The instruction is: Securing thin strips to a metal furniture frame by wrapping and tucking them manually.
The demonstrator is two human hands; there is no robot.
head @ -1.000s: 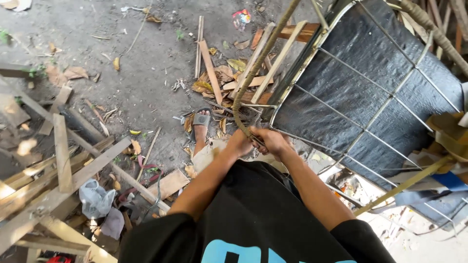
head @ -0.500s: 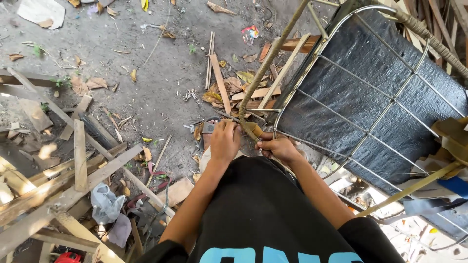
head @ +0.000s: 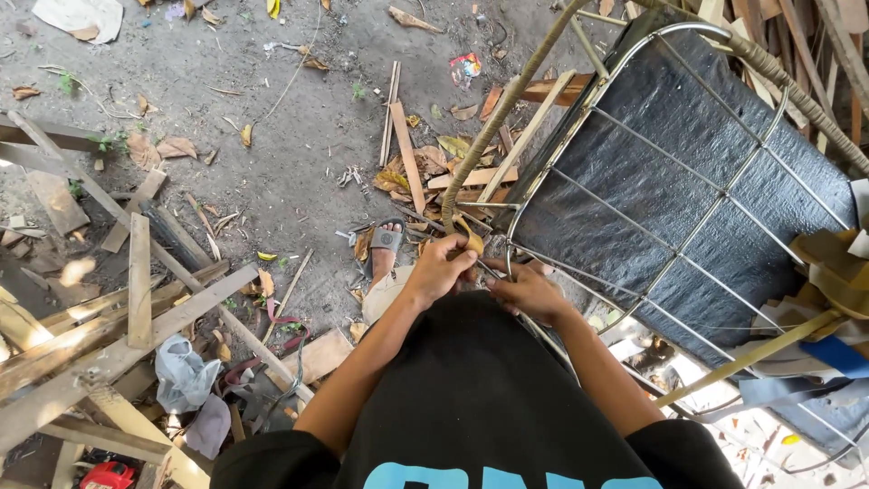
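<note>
Two hands — left hand (head: 441, 270), right hand (head: 522, 290) — grip one rattan strand (head: 493, 118).

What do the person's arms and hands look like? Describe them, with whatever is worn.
Both arms are bare from the short sleeves down: no gloves, watch, rings or bands show on the left hand or the right hand. The sleeves belong to a black T-shirt with large light-blue print at the bottom edge of the view. A grey sandal is on one foot.
</note>
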